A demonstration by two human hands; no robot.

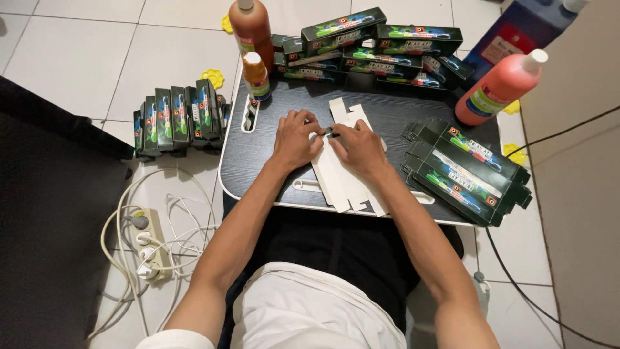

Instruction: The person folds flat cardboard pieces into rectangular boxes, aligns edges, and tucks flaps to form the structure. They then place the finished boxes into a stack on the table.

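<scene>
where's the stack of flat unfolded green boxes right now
In the head view, the flat green boxes lie on the lap table's right side, beside the right hand, below the pink bottle.

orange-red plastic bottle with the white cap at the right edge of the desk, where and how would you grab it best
Probably around the wide middle of the orange-red plastic bottle with the white cap, right hand coming from its near side. It lies tilted, cap pointing up-right away from the person, so the broad body faces the hand. The neck is narrow, and the dark blue container crowds the far side.
</scene>
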